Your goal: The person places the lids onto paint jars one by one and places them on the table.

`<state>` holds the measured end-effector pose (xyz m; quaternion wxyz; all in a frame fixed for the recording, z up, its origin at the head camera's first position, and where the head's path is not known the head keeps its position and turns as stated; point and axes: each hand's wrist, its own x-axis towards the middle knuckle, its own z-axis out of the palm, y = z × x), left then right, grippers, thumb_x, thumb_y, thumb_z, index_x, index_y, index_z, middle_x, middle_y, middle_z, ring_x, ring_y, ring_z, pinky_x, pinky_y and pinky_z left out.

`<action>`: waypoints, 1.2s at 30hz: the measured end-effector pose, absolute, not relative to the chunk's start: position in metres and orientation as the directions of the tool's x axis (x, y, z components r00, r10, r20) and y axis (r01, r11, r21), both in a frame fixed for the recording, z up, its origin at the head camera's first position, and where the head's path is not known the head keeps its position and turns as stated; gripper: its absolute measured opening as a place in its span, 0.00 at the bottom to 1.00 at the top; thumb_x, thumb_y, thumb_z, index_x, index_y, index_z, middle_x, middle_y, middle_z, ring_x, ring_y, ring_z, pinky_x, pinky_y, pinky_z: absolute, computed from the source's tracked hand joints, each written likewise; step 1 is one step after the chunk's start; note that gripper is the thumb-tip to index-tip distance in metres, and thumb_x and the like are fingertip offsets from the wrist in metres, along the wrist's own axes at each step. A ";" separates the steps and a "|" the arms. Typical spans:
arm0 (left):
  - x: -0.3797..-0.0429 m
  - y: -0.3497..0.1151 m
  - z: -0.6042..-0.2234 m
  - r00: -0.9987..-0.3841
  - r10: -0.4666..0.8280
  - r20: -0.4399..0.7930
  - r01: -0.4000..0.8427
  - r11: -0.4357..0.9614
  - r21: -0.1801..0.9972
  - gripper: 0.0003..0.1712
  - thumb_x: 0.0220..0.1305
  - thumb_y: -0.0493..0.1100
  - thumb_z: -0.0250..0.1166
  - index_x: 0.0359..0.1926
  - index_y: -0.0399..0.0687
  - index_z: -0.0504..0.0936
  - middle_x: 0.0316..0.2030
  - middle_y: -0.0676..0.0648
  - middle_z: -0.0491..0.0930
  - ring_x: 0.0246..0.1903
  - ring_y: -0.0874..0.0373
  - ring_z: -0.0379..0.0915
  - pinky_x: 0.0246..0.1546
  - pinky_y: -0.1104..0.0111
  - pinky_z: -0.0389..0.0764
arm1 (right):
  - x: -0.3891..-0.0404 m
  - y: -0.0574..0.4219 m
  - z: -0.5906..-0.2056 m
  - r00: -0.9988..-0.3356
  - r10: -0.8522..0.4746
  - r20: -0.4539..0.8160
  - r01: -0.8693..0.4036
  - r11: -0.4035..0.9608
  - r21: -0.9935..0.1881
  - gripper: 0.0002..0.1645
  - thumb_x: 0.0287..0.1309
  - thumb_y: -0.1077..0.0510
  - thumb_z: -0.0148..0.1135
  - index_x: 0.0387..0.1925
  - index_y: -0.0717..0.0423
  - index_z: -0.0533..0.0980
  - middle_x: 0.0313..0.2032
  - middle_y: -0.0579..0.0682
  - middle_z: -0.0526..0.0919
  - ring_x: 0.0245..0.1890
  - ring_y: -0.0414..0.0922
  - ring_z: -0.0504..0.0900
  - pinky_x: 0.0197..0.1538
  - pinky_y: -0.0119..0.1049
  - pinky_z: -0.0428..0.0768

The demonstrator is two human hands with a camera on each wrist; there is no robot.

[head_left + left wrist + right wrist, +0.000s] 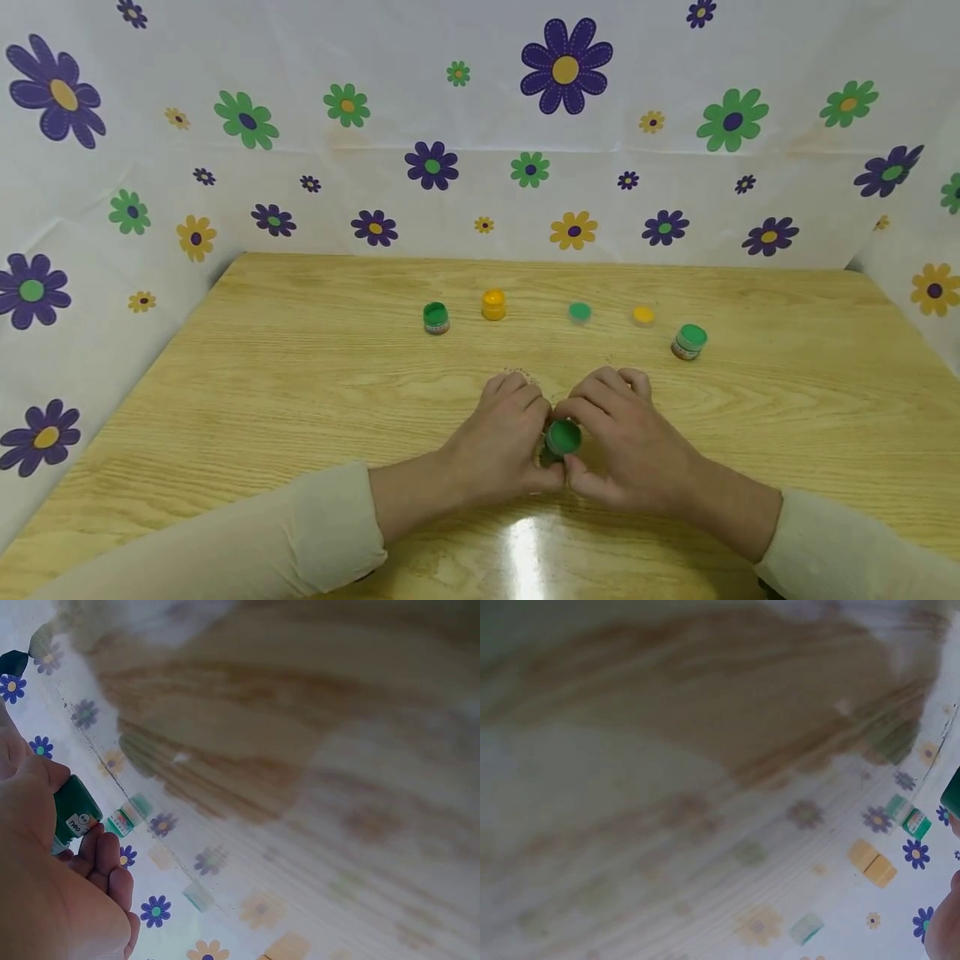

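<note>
A small green paint jar (563, 437) stands between both hands near the front middle of the table in the head view. My left hand (498, 442) grips its left side, thumb in front and fingers behind. From the right, my right hand (633, 437) pinches the jar near its top, with the index finger at the far edge and the thumb at the near edge. The left wrist view shows the same paint jar (79, 808) with a white label, between the left thumb and fingers. Only a sliver of the jar (952, 796) shows at the right wrist view's edge.
Farther back stand a green jar (436, 319), a yellow jar (493, 305) and another green jar (689, 342) to the right. A green lid (580, 312) and a yellow lid (642, 315) lie between them. A flowered cloth (300, 50) hangs behind the wooden table (225, 400).
</note>
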<state>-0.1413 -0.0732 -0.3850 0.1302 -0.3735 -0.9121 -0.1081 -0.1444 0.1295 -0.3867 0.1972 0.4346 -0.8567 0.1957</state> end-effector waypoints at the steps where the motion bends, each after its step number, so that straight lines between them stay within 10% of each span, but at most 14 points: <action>1: -0.141 -0.073 -0.385 -0.689 0.653 0.315 0.709 0.697 0.105 0.20 0.47 0.59 0.72 0.29 0.50 0.78 0.27 0.56 0.73 0.34 0.60 0.62 0.46 0.66 0.66 | -0.144 0.129 -0.387 -0.546 -0.668 0.506 -0.821 0.547 -0.164 0.18 0.43 0.51 0.62 0.40 0.48 0.79 0.39 0.40 0.76 0.44 0.40 0.69 0.50 0.47 0.61; 36: -0.140 -0.073 -0.384 -0.683 0.656 0.321 0.706 0.705 0.060 0.21 0.43 0.58 0.76 0.30 0.50 0.79 0.29 0.56 0.76 0.38 0.60 0.65 0.49 0.65 0.68 | -0.145 0.128 -0.387 -0.562 -0.627 0.539 -0.783 0.613 -0.104 0.19 0.48 0.39 0.69 0.30 0.48 0.76 0.30 0.40 0.75 0.37 0.40 0.69 0.48 0.49 0.62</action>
